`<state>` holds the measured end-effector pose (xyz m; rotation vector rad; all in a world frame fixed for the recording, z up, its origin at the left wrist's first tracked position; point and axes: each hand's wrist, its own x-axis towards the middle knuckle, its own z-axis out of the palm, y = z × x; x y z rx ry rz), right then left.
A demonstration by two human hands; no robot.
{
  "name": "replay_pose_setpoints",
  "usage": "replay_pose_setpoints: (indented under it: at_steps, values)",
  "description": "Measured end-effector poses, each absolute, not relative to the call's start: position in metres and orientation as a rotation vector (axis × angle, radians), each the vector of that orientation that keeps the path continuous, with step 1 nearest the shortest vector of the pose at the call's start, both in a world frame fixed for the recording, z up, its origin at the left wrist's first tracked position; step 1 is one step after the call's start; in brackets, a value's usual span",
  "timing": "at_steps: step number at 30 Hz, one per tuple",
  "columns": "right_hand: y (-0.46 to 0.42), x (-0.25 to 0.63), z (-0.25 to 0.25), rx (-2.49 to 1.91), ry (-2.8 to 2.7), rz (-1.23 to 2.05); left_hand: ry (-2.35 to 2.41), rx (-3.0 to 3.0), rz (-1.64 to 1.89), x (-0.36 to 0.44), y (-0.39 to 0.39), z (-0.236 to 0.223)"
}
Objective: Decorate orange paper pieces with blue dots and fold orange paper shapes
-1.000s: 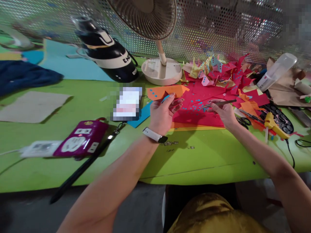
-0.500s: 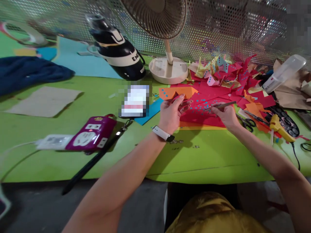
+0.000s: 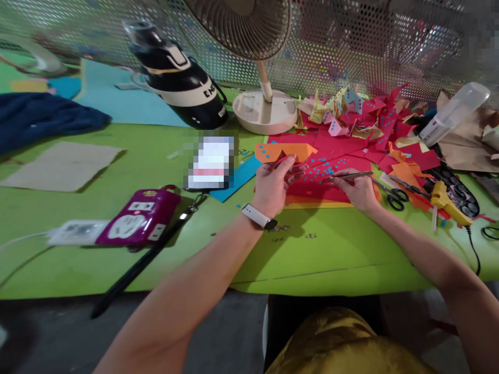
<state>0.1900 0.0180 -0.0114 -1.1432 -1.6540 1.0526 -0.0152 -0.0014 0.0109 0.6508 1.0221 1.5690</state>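
Pinched in my left hand (image 3: 273,184) is a folded orange paper piece (image 3: 278,151) with a few blue dots at its left end. My right hand (image 3: 357,191) grips a pair of metal tweezers (image 3: 353,175), their tips pointing left, low over the red paper (image 3: 335,194). Many small blue dots (image 3: 325,167) lie scattered on that red sheet, between my two hands. Whether the tweezer tips hold a dot is too small to tell. An orange-yellow sheet (image 3: 319,205) shows under the red paper's front edge.
Behind the red paper are a heap of folded paper pieces (image 3: 362,111) and a fan (image 3: 265,111). Scissors (image 3: 395,197), a yellow glue gun (image 3: 448,203) and a clear bottle (image 3: 456,114) lie right. Left are a phone (image 3: 210,162), a black bottle (image 3: 183,93) and a purple power strip (image 3: 144,215).
My right hand has moved slightly left and down with the tweezers, lowering their tips toward the red paper. My left hand still holds the orange piece. The whole view has shifted slightly.
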Motion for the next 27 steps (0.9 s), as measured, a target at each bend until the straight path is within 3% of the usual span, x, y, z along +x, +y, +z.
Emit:
replay_pose_setpoints:
  at_steps: [17,27]
  values:
    - [0.0219,0.1864,-0.0171,-1.104,-1.573,1.135,0.998,0.640,1.526,-0.0112,-0.0022,0.0052]
    - [0.0141,0.1856,-0.0136,-1.061,-1.659,0.997,1.014,0.642,1.538,-0.0097,-0.0027,0.0069]
